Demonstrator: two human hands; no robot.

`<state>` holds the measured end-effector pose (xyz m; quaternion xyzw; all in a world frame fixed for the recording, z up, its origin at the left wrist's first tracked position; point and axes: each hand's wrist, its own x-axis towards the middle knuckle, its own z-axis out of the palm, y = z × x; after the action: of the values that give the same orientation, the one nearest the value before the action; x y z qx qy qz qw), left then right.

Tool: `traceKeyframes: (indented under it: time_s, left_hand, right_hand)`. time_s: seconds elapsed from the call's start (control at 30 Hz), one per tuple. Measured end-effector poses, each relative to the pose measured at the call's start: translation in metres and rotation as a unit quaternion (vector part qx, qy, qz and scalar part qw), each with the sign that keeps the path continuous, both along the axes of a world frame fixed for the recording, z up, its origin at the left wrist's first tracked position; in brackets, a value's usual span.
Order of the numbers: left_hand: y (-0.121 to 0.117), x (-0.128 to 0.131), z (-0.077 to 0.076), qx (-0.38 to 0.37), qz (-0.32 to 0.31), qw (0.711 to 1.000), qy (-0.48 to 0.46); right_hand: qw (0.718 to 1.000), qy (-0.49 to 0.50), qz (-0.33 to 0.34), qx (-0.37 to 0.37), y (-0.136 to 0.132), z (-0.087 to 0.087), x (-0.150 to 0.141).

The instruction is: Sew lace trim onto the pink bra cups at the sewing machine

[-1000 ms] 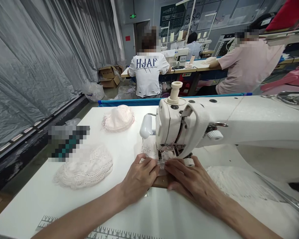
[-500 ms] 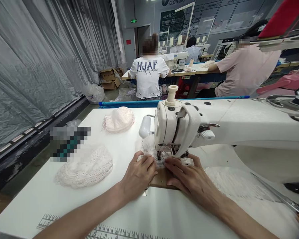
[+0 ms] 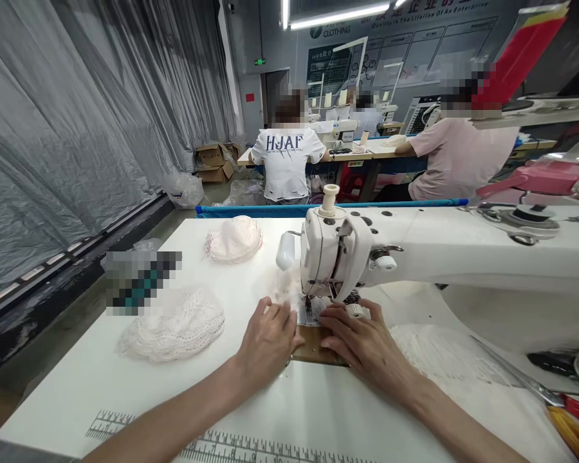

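A white sewing machine (image 3: 325, 247) stands before me, its needle and presser foot (image 3: 309, 303) lowered close to the metal plate (image 3: 305, 316). My left hand (image 3: 270, 331) rests palm down on the left of the plate, fingers slightly bent near the foot. From the right, my right hand (image 3: 361, 331) lies with fingers spread, fingertips at the plate's edge beneath the machine head. Behind the foot, a pale piece of lace (image 3: 282, 283) lies on the table, partly hidden by the head. Whether my fingertips touch its edge is unclear. A brown panel (image 3: 313, 344) shows between my hands.
Left are a white lace pile (image 3: 178, 325) and a pinkish lace piece (image 3: 234, 239). White ruffled fabric (image 3: 434, 354) and long metal tweezers or scissors (image 3: 516, 370) lie right. A printed ruler (image 3: 251, 447) runs along the front. Co-workers (image 3: 289, 161) sit beyond.
The lace that lay under the foot between my fingertips has moved back behind the needle, baring the metal plate. My hands stay almost in place. The camera view has tilted up slightly.
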<state>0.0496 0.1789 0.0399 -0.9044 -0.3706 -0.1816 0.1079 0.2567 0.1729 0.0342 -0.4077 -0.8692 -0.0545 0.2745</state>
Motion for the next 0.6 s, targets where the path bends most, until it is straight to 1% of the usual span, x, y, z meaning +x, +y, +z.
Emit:
traceKeyframes:
  time_s: [0.07, 0.1, 0.17, 0.23, 0.27, 0.3, 0.37, 0.43, 0.5, 0.53, 0.6]
  left_hand:
    - [-0.024, 0.002, 0.004, 0.005, 0.004, 1.000, 0.006]
    - [-0.037, 0.002, 0.007, -0.005, -0.002, 1.000, 0.007]
    - [-0.058, 0.000, 0.016, -0.055, -0.032, 0.998, 0.004]
    - [-0.066, -0.004, 0.025, -0.109, -0.054, 0.993, -0.013]
    - [-0.062, -0.007, 0.029, -0.127, -0.049, 0.990, -0.026]
    - [-0.054, -0.009, 0.032, -0.134, -0.029, 0.990, -0.039]
    - [-0.028, -0.012, 0.033, -0.142, 0.041, 0.987, -0.058]
    - [0.002, -0.011, 0.029, -0.160, 0.096, 0.981, -0.053]
    - [0.025, -0.007, 0.023, -0.217, 0.122, 0.967, -0.053]
    - [0.031, -0.006, 0.021, -0.247, 0.129, 0.959, -0.058]
    - [0.032, -0.006, 0.018, -0.291, 0.133, 0.945, -0.068]
  right_hand:
    - [1.000, 0.014, -0.006, -0.020, -0.001, 0.000, 0.000]
    - [0.999, 0.020, -0.009, -0.033, -0.001, -0.001, 0.001]
    - [0.998, 0.024, -0.010, -0.058, -0.003, -0.004, 0.001]
    - [0.997, 0.024, -0.006, -0.076, -0.006, -0.008, -0.001]
    - [0.996, 0.023, -0.004, -0.085, -0.007, -0.009, -0.003]
    - [0.995, 0.023, -0.003, -0.093, -0.009, -0.010, -0.005]
    - [0.993, 0.024, -0.011, -0.114, -0.012, -0.011, -0.010]
    - [0.989, 0.031, -0.031, -0.138, -0.015, -0.009, -0.015]
    - [0.984, 0.051, -0.055, -0.162, -0.015, -0.007, -0.019]
    - [0.980, 0.066, -0.065, -0.176, -0.015, -0.006, -0.021]
    - [0.968, 0.108, -0.065, -0.216, -0.013, -0.005, -0.024]
